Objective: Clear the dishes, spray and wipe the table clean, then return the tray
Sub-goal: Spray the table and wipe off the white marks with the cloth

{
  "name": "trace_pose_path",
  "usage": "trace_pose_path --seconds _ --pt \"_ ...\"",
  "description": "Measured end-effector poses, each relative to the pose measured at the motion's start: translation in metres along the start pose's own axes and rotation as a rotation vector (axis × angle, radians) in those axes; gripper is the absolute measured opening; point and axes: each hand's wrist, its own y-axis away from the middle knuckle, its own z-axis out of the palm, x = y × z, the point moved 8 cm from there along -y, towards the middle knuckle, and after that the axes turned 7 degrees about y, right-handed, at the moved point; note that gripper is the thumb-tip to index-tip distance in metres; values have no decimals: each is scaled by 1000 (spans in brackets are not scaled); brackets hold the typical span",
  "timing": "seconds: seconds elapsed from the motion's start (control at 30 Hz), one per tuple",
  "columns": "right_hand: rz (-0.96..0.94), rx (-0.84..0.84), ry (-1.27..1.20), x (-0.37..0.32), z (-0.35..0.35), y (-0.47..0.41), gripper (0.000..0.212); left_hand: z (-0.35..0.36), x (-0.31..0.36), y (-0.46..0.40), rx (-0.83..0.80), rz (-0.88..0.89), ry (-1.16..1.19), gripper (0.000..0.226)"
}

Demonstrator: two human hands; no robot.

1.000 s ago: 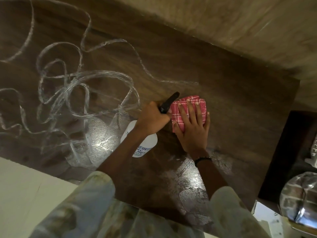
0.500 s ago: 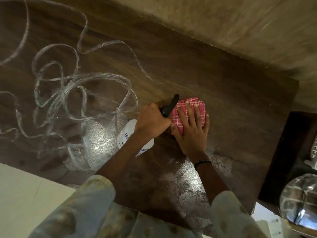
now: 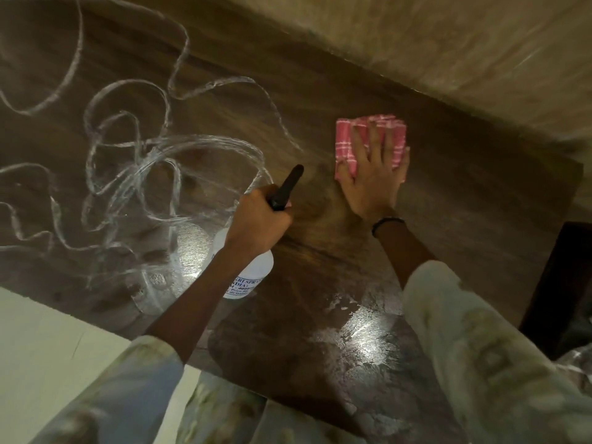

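Cloth (image 3: 371, 139) on table (image 3: 464, 193), right of bottle (image 3: 248, 270).

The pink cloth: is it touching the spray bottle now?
No, the pink cloth lies under the right hand, apart from the spray bottle.

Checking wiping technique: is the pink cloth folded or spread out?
Folded. The pink cloth forms a compact pad under the flat right hand on the table.

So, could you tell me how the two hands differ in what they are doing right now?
The left hand curls round the spray bottle, while the right hand lies flat with straight fingers on the pink cloth. The left hand sits nearer the person; the right hand reaches farther across the table. Both work over the table.
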Motion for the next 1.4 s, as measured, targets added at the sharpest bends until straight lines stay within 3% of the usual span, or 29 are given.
trace_pose_path --seconds 0.07,0.17,0.3,0.47,0.57,0.63,0.8,0.93,1.0,1.17,1.23,1.4 --pt "-118 41 -1 -35 3 11 61 -7 -1 -3 22 3 -8 2" --pt "-304 47 18 -68 12 52 60 -15 -1 -6 35 -5 -16 13" --pt "-471 -9 116 -38 20 88 59 -21 -1 -10 13 -19 -12 12" --pt "-162 6 94 9 7 38 61 -30 2 -19 8 -12 -7 9" --pt "-22 36 17 -14 -2 -3 62 -34 4 -23 1 -12 12 15" --pt "-31 30 -1 -45 -1 -13 62 -35 6 -25 -9 -15 15 13" --pt "-354 75 8 -103 9 33 59 -37 8 -34 -21 -25 -2 28" --pt "-518 18 110 -62 16 55 56 -33 16 -44 -29 -26 16 15" --pt "-413 33 124 -28 12 42 57 -28 23 -49 -47 -23 10 5" --pt "40 65 26 35 -5 -5 63 -10 44 -64 -79 29 -122 15" --pt "78 56 26 38 -6 -15 65 -2 49 -70 -98 23 -146 4" --pt "82 56 33 40 -4 -17 65 6 58 -82 -105 13 -76 3"
